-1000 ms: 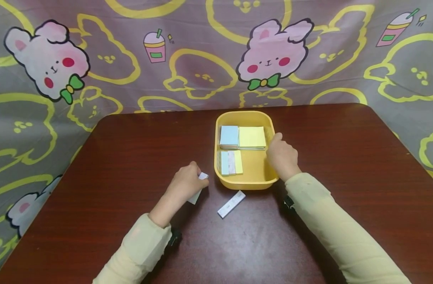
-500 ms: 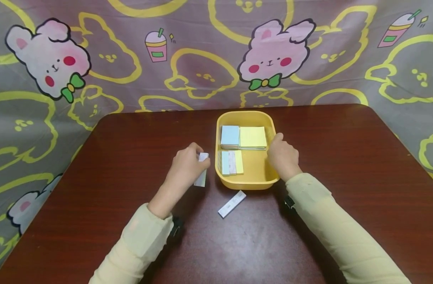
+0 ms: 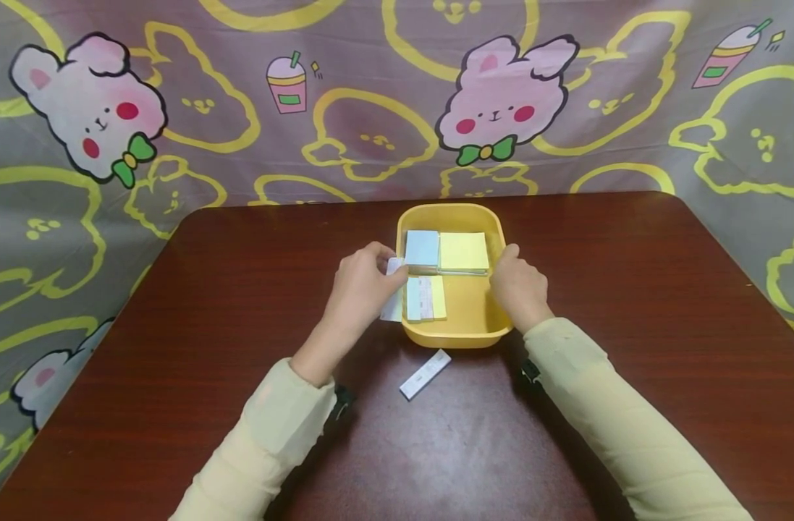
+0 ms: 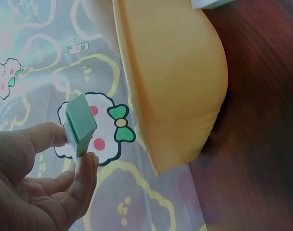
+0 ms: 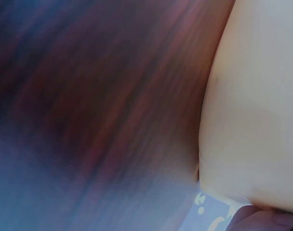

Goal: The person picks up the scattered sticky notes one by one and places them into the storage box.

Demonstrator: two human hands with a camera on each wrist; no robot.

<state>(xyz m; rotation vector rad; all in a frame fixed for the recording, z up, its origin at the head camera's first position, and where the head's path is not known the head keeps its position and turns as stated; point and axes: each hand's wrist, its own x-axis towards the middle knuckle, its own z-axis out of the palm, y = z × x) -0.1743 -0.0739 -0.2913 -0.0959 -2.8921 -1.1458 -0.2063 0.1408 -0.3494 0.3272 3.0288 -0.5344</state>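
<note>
My left hand (image 3: 360, 286) pinches a narrow, pale pad of sticky notes (image 3: 391, 310) at the left rim of the yellow plastic basin (image 3: 458, 340). In the left wrist view the pad (image 4: 81, 118) looks greenish, held between thumb and fingers, apart from the basin wall (image 4: 175, 82). My right hand (image 3: 519, 288) grips the basin's right rim. Inside the basin lie a blue note pad (image 3: 422, 248), a yellow note pad (image 3: 463, 251) and several narrow pads (image 3: 425, 298) side by side. The right wrist view shows mostly the basin's outer wall (image 5: 252, 106), with fingers (image 5: 259, 219) at its edge.
A white narrow pad (image 3: 425, 374) lies slanted on the dark red-brown table (image 3: 273, 253) just in front of the basin. A patterned cloth (image 3: 370, 94) with cartoon rabbits hangs behind the table.
My left hand has lifted the narrow pad and carried it away from me and rightward, from the table beside the basin to its left rim. My right hand stays on the rim.
</note>
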